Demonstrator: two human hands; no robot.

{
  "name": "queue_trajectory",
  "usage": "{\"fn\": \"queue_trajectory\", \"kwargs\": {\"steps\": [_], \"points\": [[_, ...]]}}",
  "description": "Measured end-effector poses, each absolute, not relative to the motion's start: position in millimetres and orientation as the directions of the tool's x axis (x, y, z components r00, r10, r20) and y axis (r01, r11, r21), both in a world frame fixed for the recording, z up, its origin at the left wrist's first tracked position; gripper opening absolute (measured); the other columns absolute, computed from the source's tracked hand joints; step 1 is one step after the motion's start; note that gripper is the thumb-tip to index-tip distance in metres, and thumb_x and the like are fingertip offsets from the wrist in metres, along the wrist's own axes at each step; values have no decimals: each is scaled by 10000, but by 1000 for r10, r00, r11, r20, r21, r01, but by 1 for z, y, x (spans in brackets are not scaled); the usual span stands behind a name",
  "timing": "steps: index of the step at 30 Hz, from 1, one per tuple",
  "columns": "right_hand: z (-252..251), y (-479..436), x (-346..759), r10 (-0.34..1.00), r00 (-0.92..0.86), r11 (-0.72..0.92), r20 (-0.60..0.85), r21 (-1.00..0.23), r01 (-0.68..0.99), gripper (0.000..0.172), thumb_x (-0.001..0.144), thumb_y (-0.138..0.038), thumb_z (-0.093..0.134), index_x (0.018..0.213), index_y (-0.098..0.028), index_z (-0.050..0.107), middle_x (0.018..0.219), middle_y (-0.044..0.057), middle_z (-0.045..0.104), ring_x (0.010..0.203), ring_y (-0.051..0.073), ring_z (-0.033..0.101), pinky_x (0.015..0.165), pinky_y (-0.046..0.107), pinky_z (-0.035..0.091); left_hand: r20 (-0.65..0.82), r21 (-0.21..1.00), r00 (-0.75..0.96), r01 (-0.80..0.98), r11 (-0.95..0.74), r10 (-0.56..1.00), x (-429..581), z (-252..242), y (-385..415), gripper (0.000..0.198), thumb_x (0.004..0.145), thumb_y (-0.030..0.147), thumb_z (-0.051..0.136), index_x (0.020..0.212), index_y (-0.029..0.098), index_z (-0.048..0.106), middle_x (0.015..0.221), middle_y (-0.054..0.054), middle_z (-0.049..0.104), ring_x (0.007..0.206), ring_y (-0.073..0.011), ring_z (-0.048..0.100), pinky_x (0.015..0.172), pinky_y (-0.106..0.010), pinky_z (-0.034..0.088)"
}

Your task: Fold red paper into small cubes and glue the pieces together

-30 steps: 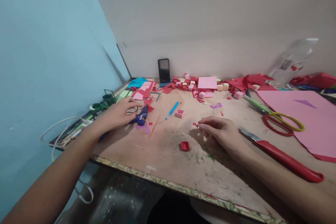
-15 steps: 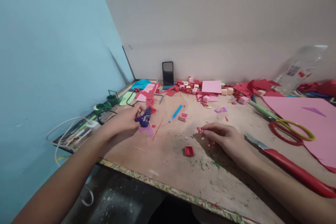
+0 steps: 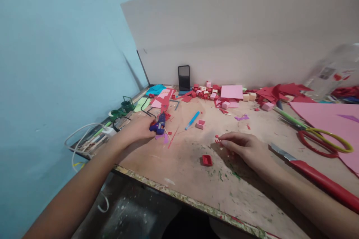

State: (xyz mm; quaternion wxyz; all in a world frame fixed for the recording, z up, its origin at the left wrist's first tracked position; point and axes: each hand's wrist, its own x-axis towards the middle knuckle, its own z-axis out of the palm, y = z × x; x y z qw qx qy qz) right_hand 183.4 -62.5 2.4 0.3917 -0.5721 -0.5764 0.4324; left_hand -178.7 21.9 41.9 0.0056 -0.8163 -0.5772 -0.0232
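My left hand (image 3: 144, 127) is closed on a dark blue glue gun (image 3: 158, 126), which lies at the left of the table over purple paper scraps. My right hand (image 3: 241, 147) pinches a small zigzag strip of red paper (image 3: 217, 141) between thumb and fingertips, low over the tabletop. Left of that hand sits a small open red paper box (image 3: 207, 160). Farther back is a small pink paper box (image 3: 200, 124), with a blue stick (image 3: 192, 120) beside it.
Scissors (image 3: 314, 130) and a red-handled knife (image 3: 316, 173) lie at the right, by pink sheets (image 3: 322, 115). Small paper cubes (image 3: 206, 90), a phone (image 3: 184, 78) and a clear bottle (image 3: 328, 73) line the back. A tray with a white cable (image 3: 84, 126) is at the left.
The view has shifted slightly, so the whole scene appears farther right. My left hand has drawn back a little on the glue gun; my right hand stays at the zigzag strip.
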Motion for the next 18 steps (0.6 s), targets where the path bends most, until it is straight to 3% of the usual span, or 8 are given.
{"fn": "queue_trajectory", "kwargs": {"steps": [4, 7, 12, 18], "points": [[2, -62, 184, 998, -40, -33, -50, -940, 339, 310, 712, -505, 755, 813, -221, 826, 663, 41, 730, 576, 205, 617, 555, 327, 491, 98, 53, 294, 952, -300, 951, -181, 40, 14, 249, 752, 294, 632, 987, 231, 684, 909, -76, 763, 913, -290, 699, 796, -322, 495], [2, -62, 184, 999, -37, -23, -37, -942, 336, 313, 718, -520, 754, 800, -226, 823, 589, 27, 677, 574, 211, 610, 545, 324, 478, 195, 208, 257, 932, -296, 947, -186, 39, 6, 349, 776, 289, 616, 1116, 228, 658, 1030, -70, 767, 933, -278, 694, 812, -331, 511], [3, -62, 183, 999, -44, -16, -33, -940, 340, 313, 715, -517, 746, 802, -228, 833, 554, 22, 651, 582, 220, 613, 550, 329, 483, 350, 519, 234, 758, -395, 907, -189, 34, -10, 258, 836, 319, 648, 1070, 211, 663, 1064, -59, 741, 956, -253, 677, 876, -356, 535], [3, -63, 182, 999, -15, -34, -42, -940, 341, 341, 712, -525, 748, 835, -222, 843, 641, 51, 724, 588, 223, 617, 570, 343, 493, 414, 557, 256, 688, -466, 873, -179, 29, -29, 267, 928, 432, 679, 1060, 200, 694, 1065, -86, 746, 974, -251, 688, 864, -360, 545]]}}
